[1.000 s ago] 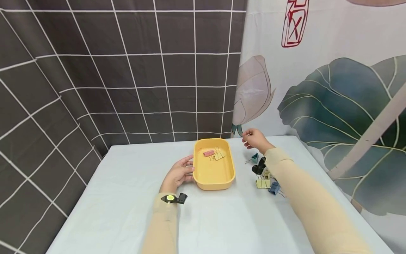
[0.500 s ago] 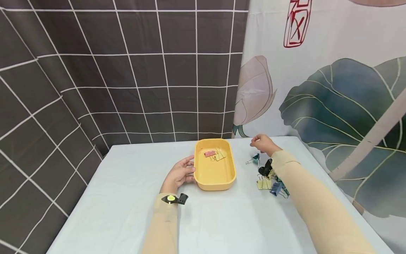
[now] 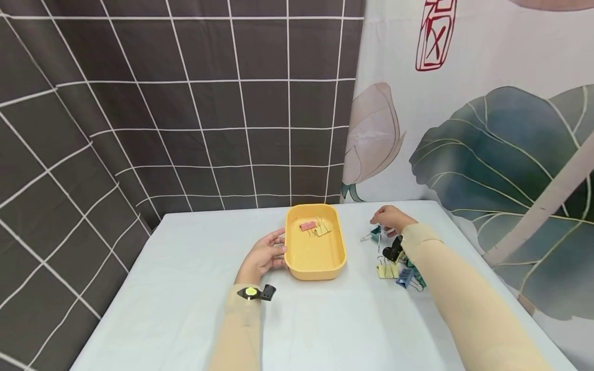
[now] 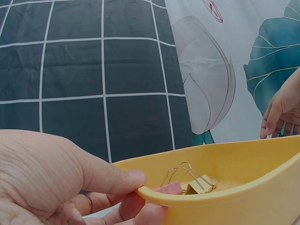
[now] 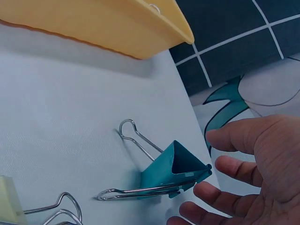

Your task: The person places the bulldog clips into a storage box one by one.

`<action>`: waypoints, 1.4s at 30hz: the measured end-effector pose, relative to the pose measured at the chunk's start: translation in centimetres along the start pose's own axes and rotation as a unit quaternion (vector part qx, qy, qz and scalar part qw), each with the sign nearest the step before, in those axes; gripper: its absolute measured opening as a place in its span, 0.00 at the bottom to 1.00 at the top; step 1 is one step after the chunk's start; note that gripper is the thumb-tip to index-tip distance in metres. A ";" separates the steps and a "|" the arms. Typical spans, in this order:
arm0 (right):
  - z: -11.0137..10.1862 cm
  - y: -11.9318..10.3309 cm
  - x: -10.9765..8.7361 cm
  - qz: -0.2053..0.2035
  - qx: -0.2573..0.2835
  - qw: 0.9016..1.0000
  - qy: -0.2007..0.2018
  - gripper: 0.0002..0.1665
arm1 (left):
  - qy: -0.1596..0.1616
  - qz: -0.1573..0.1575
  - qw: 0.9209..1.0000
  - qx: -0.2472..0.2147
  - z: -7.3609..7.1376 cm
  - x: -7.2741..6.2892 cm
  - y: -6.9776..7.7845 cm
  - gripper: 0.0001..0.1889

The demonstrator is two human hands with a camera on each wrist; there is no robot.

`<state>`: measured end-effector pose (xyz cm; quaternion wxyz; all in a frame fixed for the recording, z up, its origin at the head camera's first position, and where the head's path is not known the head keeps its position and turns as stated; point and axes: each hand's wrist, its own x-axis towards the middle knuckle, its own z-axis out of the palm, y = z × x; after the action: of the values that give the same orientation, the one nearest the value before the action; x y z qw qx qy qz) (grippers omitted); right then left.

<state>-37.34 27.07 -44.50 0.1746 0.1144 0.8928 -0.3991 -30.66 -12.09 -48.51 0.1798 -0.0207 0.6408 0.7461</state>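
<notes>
My left hand (image 3: 263, 259) holds the left rim of a yellow plastic bin (image 3: 315, 264), its thumb on the rim and fingers against the outer wall. Inside the bin lie a pink binder clip (image 4: 169, 188) and a yellow binder clip (image 4: 200, 184). To the right, my right hand (image 3: 392, 218) hovers by a teal binder clip (image 5: 169, 165). Its fingers (image 5: 236, 201) are spread and loosely bent, with fingertips right at the clip's far end. Both wire handles of the teal clip stick out over the white tablecloth.
Nearer along the right forearm lies a loose pile: a black binder clip (image 3: 393, 249), a pale yellow one (image 3: 387, 271), a blue one (image 3: 406, 278) and a green one, partly hidden by the sleeve. Dark grid cloth (image 3: 260, 103) and a printed lotus curtain (image 3: 492, 149) rise behind the table.
The right hand has drawn away from the bin side, to the right and down toward the teal clip. The left hand and bin stay as they were.
</notes>
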 end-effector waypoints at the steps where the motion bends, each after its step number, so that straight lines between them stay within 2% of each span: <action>1: 0.1 0.1 0.0 0.003 0.002 1.000 -0.001 0.27 | -0.002 0.000 1.000 0.000 0.0 0.0 -0.1 0.34; 8: 0.5 -0.1 -0.2 0.027 0.024 0.999 -0.015 0.38 | 0.000 0.001 1.000 -0.009 -0.2 0.1 -0.4 0.34; 11: 0.4 0.0 -0.4 0.031 0.029 0.999 -0.030 0.39 | -0.004 0.002 1.000 -0.010 -0.2 0.2 -0.5 0.34; 19: 0.1 0.5 -0.7 0.005 0.066 0.995 -0.071 0.39 | -0.002 0.000 1.000 -0.013 -0.2 0.4 -0.5 0.35; 42: 0.2 1.3 -0.5 0.014 0.099 0.992 -0.075 0.38 | 0.009 -0.002 1.000 -0.008 0.0 0.3 -0.4 0.34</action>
<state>-36.38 27.69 -45.25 0.2346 0.1130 0.8318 -0.4902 -30.84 -11.99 -48.92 0.1752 -0.0299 0.6362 0.7508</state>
